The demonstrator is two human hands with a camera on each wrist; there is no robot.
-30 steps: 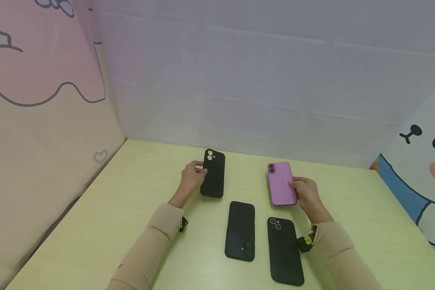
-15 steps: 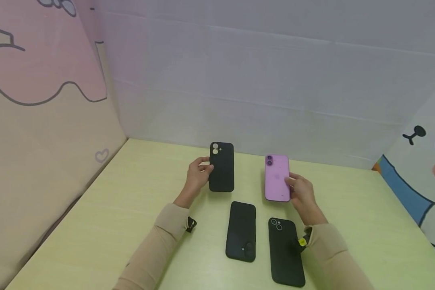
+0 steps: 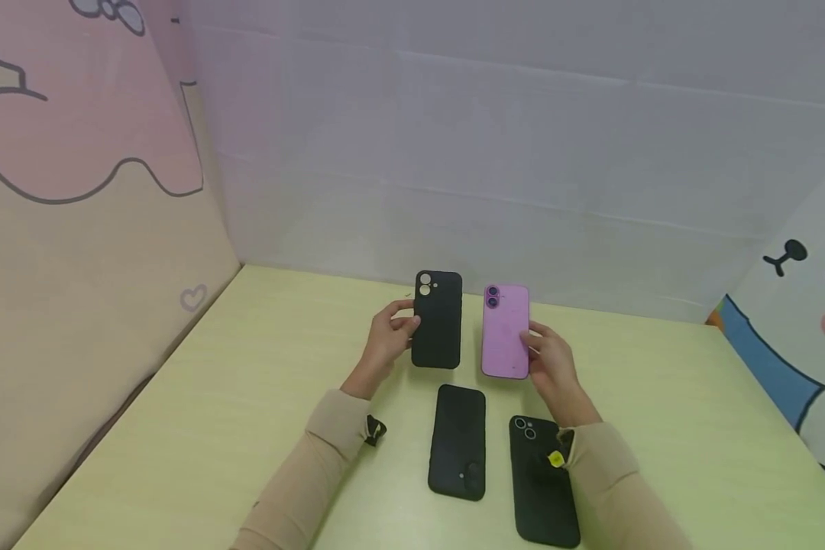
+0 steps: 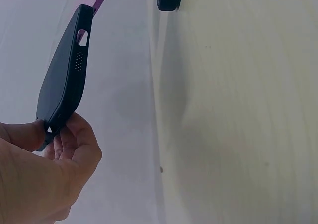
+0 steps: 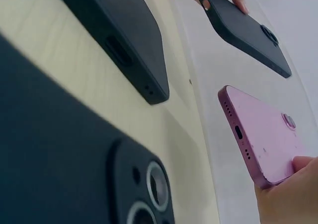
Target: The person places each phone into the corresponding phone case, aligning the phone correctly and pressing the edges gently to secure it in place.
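Note:
Between thumb and fingers, my left hand point(image 3: 390, 340) pinches the left edge of a black phone case point(image 3: 437, 321), its back toward me and its camera holes at upper left. In the left wrist view the case point(image 4: 67, 67) shows a port cutout and speaker holes in its bottom edge. My right hand point(image 3: 551, 367) holds a pink phone point(image 3: 506, 330) by its right edge, back facing me. Both are raised above the table, side by side with a narrow gap. The right wrist view shows the phone's point(image 5: 263, 134) bare bottom edge with its charging port.
Nearer on the pale yellow table point(image 3: 179, 428) lie two black cased phones: one point(image 3: 457, 443) in the middle, another point(image 3: 539, 489) with two ringed lenses, partly under my right wrist. A white sheet point(image 3: 454, 153) hangs behind, with cartoon-printed panels point(image 3: 96, 244) at the sides.
The black case has moved right and the pink phone left and slightly up, so the gap between them has shrunk. Both hands keep their hold. The two phones on the table stay put.

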